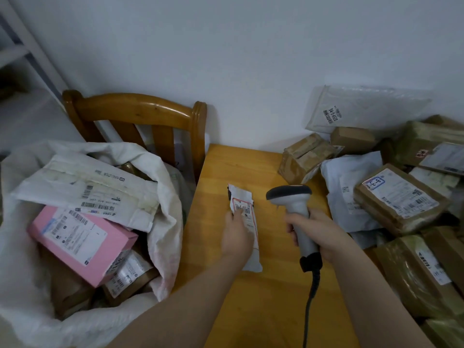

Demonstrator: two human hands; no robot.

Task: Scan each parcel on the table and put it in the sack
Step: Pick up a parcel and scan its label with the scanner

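A small white parcel (244,209) with a red-edged label lies on the wooden table (263,292). My left hand (236,234) rests on top of it, fingers reaching onto the label; whether it grips the parcel I cannot tell. My right hand (319,232) grips the handle of a grey barcode scanner (291,197), whose dark head sits just right of the parcel. The white sack (163,222) stands open at the left, holding a pink box (82,244), a white mailer (93,189) and brown parcels.
A heap of brown boxes (399,199) and white mailers (349,194) covers the table's right side up to the wall. A wooden chair (140,116) stands behind the sack, against the table's left edge. The scanner's black cable (310,305) runs down toward me.
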